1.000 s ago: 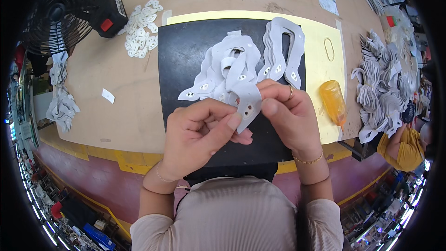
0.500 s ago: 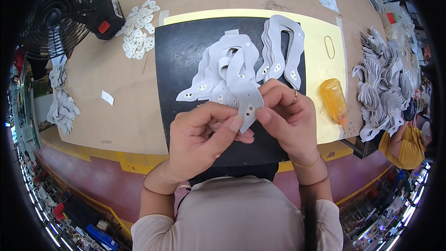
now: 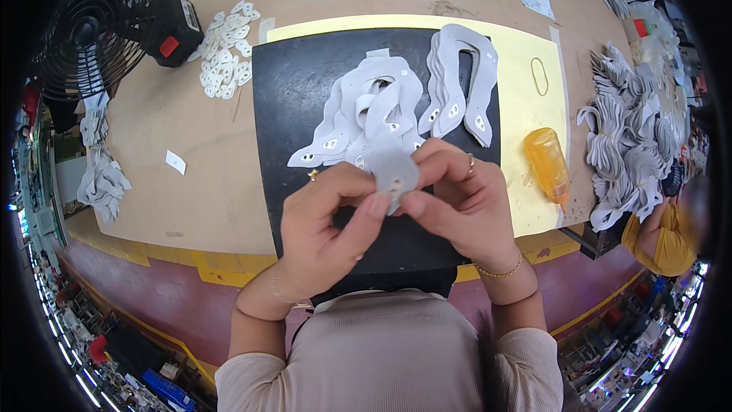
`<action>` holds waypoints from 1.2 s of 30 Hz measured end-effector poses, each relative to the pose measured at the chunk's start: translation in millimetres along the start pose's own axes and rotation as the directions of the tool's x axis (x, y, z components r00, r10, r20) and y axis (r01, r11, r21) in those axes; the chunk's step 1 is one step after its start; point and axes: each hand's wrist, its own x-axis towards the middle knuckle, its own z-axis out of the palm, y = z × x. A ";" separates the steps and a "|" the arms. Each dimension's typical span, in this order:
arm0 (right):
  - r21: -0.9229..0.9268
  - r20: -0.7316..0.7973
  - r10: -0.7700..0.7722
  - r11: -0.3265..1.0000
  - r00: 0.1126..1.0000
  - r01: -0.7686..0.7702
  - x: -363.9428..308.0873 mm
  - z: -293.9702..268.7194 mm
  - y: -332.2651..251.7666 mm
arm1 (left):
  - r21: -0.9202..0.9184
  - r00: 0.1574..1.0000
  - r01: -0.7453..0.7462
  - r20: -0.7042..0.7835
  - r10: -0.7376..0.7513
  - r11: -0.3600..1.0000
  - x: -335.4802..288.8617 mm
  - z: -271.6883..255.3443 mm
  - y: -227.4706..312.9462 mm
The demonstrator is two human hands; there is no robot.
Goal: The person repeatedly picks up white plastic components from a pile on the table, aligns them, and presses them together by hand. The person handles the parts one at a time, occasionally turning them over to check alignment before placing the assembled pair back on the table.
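**Two bare hands pinch the end of a pale grey curved strip over a black mat**

The strip [image 3: 394, 166] is at the centre, its widened, holed end toward the wearer and its band running toward twelve o'clock, over a heap of similar grey strips [image 3: 339, 111]. Where its far end lies, I cannot tell. It looks thin, light and bendy, probably soft enough to flop or crease but unlikely to break; it does not look slippery. The edges beside the pointed tip seem the best hold, by thumb and forefinger, clear of the hole.

The left hand [image 3: 324, 217] has thumb and fingers closed on the tip from nine o'clock; the right hand [image 3: 467, 202] pinches the opposite edge from three.

Beyond, at one o'clock on the black mat [image 3: 282, 84], sits a neat stack of U-shaped grey pieces [image 3: 450, 80]. At three o'clock a squat amber bottle [image 3: 544, 160] lies on yellow sheeting [image 3: 526, 206]. At ten o'clock are small white holed tabs [image 3: 225, 69], then, farther out, a black fan [image 3: 85, 30].
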 end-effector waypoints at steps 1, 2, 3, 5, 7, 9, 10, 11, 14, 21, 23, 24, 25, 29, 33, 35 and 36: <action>-0.075 0.028 -0.023 0.997 0.999 0.025 2.6 -1.4 -4.6 | -0.074 0.998 0.045 -0.028 -0.047 0.996 -3.3 -3.9 -2.0; -0.148 0.057 -0.044 0.988 0.997 0.052 6.8 -3.9 -13.6 | -0.149 0.994 0.087 -0.053 -0.096 0.985 -8.2 -8.6 -4.4; -0.222 0.086 -0.063 0.972 0.994 0.081 8.9 -7.0 -19.7 | -0.225 0.987 0.126 -0.072 -0.146 0.966 -11.1 -13.1 -6.8; -0.459 -0.083 -0.207 0.876 0.975 0.147 8.7 -19.9 -20.1 | -0.204 0.981 0.121 -0.127 -0.149 0.972 -9.6 -19.5 -10.5; -0.654 -0.214 -0.229 0.756 0.950 0.035 7.5 -29.6 -22.8 | -0.222 0.976 0.143 -0.129 -0.174 0.965 -11.0 -27.3 -17.4; -0.795 -0.166 -0.238 0.606 0.957 0.012 7.3 -35.0 -18.0 | -0.255 0.975 0.148 -0.124 -0.185 0.955 -13.8 -26.0 -19.8; -0.854 -0.141 -0.239 0.521 0.961 0.004 8.0 -37.6 -13.8 | -0.271 0.974 0.150 -0.123 -0.189 0.951 -14.9 -25.3 -20.7; -0.870 -0.108 -0.272 0.492 0.956 0.042 10.3 -36.5 -9.2 | -0.264 0.975 0.143 -0.130 -0.182 0.954 -15.2 -24.9 -22.0; -0.918 -0.026 -0.243 0.389 0.970 0.073 22.2 -33.2 -4.4 | -0.252 0.973 0.139 -0.146 -0.179 0.958 -13.6 -25.3 -25.5; -0.931 0.065 -0.241 0.335 0.968 0.146 39.4 -24.4 4.3 | -0.250 0.967 0.122 -0.188 -0.171 0.961 -11.4 -26.9 -29.5; -0.928 0.062 -0.225 0.347 0.972 0.139 40.5 -21.9 4.2 | -0.284 0.956 0.119 -0.224 -0.187 0.951 -10.3 -25.1 -30.0; -0.925 0.064 -0.217 0.354 0.974 0.139 41.3 -20.8 4.2 | -0.311 0.946 0.118 -0.252 -0.202 0.943 -9.1 -23.2 -28.7; -0.914 0.051 -0.168 0.390 0.984 0.114 41.3 -21.4 3.2 | -0.339 0.935 0.116 -0.279 -0.217 0.934 -8.3 -22.4 -28.1; -0.646 -0.035 0.034 0.762 0.999 -0.049 37.3 -24.1 -2.9 | -0.519 0.944 0.102 -0.218 -0.247 0.849 -11.1 -30.6 -32.5; 0.047 -0.018 0.192 0.980 0.981 -0.191 30.8 -18.9 -11.9 | -0.458 0.948 0.119 -0.211 -0.237 0.881 -1.8 -19.7 -12.2; 0.054 -0.020 0.200 0.979 0.980 -0.198 26.5 -15.6 -19.2 | -0.306 0.974 0.126 -0.144 -0.176 0.944 0.6 -18.6 -9.9; 0.060 -0.018 0.204 0.977 0.979 -0.202 24.8 -13.9 -22.0 | -0.286 0.982 0.124 -0.099 -0.158 0.950 1.2 -18.7 -9.5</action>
